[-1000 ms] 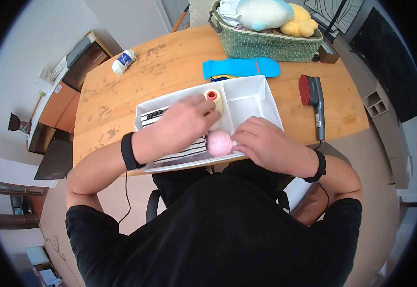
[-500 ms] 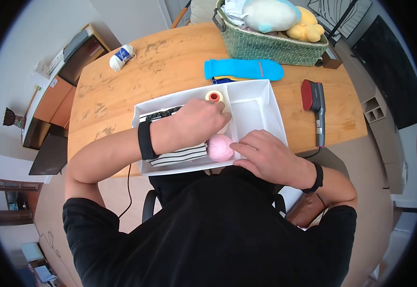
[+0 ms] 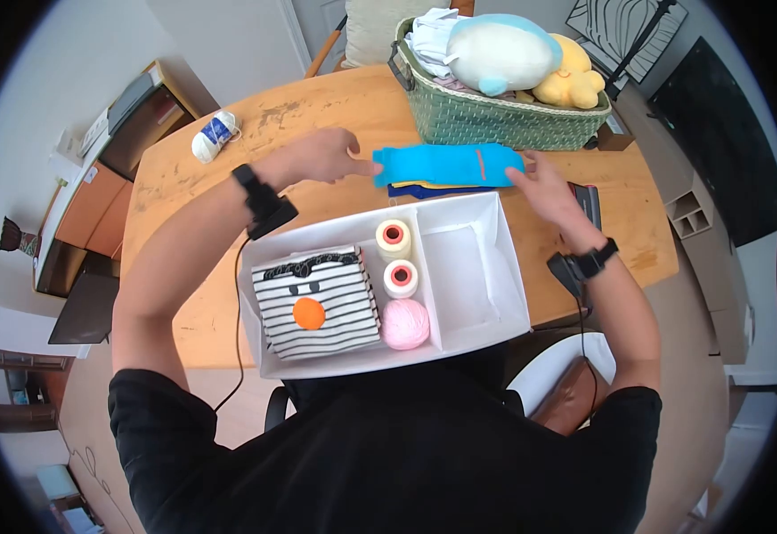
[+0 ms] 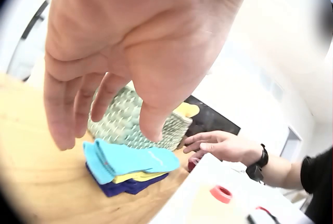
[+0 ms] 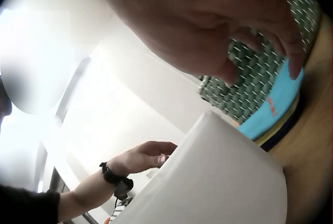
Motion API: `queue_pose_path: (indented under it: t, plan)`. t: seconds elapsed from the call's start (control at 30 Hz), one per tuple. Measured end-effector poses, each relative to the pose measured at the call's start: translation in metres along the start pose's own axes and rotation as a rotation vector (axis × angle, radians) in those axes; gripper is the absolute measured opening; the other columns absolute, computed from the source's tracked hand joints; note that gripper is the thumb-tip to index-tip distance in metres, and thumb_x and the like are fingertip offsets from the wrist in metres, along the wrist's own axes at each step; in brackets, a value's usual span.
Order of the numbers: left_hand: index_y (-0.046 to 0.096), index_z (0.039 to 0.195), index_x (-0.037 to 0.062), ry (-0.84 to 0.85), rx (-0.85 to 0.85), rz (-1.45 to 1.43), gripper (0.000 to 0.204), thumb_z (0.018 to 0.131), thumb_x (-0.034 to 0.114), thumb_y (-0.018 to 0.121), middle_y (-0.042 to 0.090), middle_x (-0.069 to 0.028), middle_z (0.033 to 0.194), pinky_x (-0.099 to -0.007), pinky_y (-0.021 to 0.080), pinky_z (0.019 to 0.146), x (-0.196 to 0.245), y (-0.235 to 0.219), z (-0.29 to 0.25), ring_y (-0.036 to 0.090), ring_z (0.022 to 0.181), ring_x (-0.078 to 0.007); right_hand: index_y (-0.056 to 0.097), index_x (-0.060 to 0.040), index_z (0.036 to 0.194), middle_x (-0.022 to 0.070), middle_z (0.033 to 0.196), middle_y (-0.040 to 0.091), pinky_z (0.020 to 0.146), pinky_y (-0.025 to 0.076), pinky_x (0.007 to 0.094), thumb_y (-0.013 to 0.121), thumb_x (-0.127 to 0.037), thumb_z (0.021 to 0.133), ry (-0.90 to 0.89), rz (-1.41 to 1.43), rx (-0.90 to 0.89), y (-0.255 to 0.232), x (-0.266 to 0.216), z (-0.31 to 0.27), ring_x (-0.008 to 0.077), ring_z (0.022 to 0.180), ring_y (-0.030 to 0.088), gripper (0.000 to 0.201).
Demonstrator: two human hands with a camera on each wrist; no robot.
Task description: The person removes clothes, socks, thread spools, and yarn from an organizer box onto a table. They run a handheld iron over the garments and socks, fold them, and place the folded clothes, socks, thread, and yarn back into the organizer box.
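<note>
A stack of folded cloths, bright blue on top [image 3: 446, 165] [image 4: 132, 160] [image 5: 274, 114], lies on the wooden table [image 3: 192, 200] behind a white divided box [image 3: 482, 267]. My left hand [image 3: 321, 156] [image 4: 114, 73] hovers open at the stack's left end, fingers relaxed. At the stack's right end my right hand [image 3: 540, 182] [image 5: 234, 31] reaches with fingers spread, holding nothing. The box holds a striped pouch with an orange dot [image 3: 315, 303], two thread spools [image 3: 394, 238] and a pink yarn ball [image 3: 404, 323].
A green woven basket [image 3: 504, 116] with plush toys stands behind the stack. A red and black handheld device [image 3: 584, 200] lies under my right wrist. A white yarn ball [image 3: 210, 138] sits at the table's far left. The box's right compartment is bare.
Both hands left the white box and moved away from me to the blue stack, one at each end. The striped pouch and second spool are now uncovered.
</note>
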State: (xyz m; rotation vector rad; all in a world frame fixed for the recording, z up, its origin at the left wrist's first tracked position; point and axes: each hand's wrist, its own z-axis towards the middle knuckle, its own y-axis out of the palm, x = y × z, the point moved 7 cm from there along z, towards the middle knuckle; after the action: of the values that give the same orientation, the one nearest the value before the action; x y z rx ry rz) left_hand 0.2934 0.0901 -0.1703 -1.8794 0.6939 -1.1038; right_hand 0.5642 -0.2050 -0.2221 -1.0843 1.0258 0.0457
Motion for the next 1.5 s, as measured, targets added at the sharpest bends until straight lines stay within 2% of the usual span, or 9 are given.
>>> queue_pose_path:
  t: [0.03,0.27,0.43,0.73,0.8,1.0,1.13,1.3,1.5]
  plan:
    - [0.073,0.138,-0.0113,-0.138,-0.167,-0.126,0.084,0.1,0.062,0.087,0.082,-0.0208,0.114,-0.0373,0.068,0.088,-0.015,0.017,0.018,0.083,0.104,-0.0282,0.062,0.0098,0.155,0.0321,0.137,0.078,0.108,0.061,0.0457,0.081,-0.034,0.107,0.003,-0.001,0.003,0.011,0.016,0.016,0.043,0.123,0.079,0.067]
    - [0.075,0.132,-0.014,-0.076,-0.274,-0.278,0.083,0.098,0.059,0.09,0.081,-0.0227,0.114,-0.0362,0.07,0.083,-0.016,0.062,0.086,0.084,0.099,-0.0279,0.066,0.0098,0.149,0.0324,0.134,0.079,0.11,0.059,0.0496,0.086,-0.039,0.101,0.111,-0.149,0.018,0.023,0.028,0.047,0.0463,0.128,0.077,0.071]
    - [0.077,0.12,-0.0147,-0.197,-0.219,-0.521,0.067,0.094,0.043,0.098,0.083,-0.0188,0.106,-0.0312,0.068,0.069,-0.02,0.06,0.084,0.082,0.085,-0.0209,0.073,0.0047,0.14,0.0276,0.124,0.082,0.101,0.062,0.0465,0.086,-0.033,0.102,0.041,-0.283,0.076,0.021,0.028,0.043,0.0413,0.116,0.08,0.055]
    - [0.083,0.106,-0.0011,-0.083,-0.087,-0.514,0.042,0.095,0.037,0.097,0.078,-0.0075,0.088,-0.0287,0.059,0.064,-0.015,0.041,0.083,0.075,0.076,-0.0141,0.078,0.0022,0.12,0.0193,0.101,0.081,0.086,0.061,0.0439,0.087,-0.02,0.1,0.012,-0.22,0.133,0.009,0.002,0.036,0.0302,0.093,0.08,0.031]
    - [0.084,0.108,-0.0007,-0.043,-0.081,-0.53,0.043,0.095,0.038,0.097,0.078,-0.007,0.089,-0.0292,0.058,0.065,-0.02,0.023,0.075,0.074,0.076,-0.0138,0.079,0.003,0.116,0.0131,0.095,0.081,0.081,0.061,0.0371,0.086,-0.018,0.102,0.015,-0.132,0.055,0.007,-0.016,0.031,0.0188,0.087,0.077,0.027]
    - [0.083,0.112,0.0008,-0.032,0.046,-0.533,0.044,0.098,0.041,0.094,0.076,-0.0028,0.09,-0.028,0.055,0.07,-0.073,-0.042,0.003,0.07,0.079,-0.0112,0.082,0.0036,0.112,0.0119,0.09,0.083,0.071,0.061,0.0389,0.086,-0.019,0.1,-0.079,0.286,-0.333,0.046,-0.091,0.052,0.0189,0.074,0.076,0.025]
    - [0.078,0.111,0.0039,-0.131,0.058,-0.562,0.033,0.104,0.034,0.091,0.074,0.0007,0.09,-0.026,0.053,0.075,-0.141,-0.047,-0.047,0.069,0.084,-0.0091,0.081,0.0054,0.109,0.0087,0.087,0.081,0.065,0.059,0.0336,0.083,-0.018,0.104,-0.197,0.142,-0.492,0.091,-0.147,0.072,0.0124,0.073,0.074,0.024]
    - [0.078,0.111,0.0046,-0.223,0.053,-0.687,0.033,0.104,0.034,0.091,0.075,0.0006,0.092,-0.0263,0.054,0.075,-0.21,-0.014,-0.091,0.068,0.082,-0.0088,0.08,0.0051,0.094,0.0203,0.08,0.079,0.068,0.061,0.0431,0.086,-0.021,0.097,-0.345,-0.243,-0.597,0.141,-0.198,0.086,0.0264,0.071,0.078,0.027]
    - [0.08,0.109,0.0,-0.303,0.045,-0.659,0.035,0.102,0.032,0.092,0.075,-0.0038,0.089,-0.0301,0.057,0.073,-0.238,0.03,-0.084,0.071,0.081,-0.0123,0.08,0.0058,0.091,0.0261,0.086,0.08,0.083,0.062,0.0513,0.085,-0.021,0.097,-0.461,-0.54,-0.633,0.219,-0.166,0.113,0.0448,0.088,0.079,0.028]
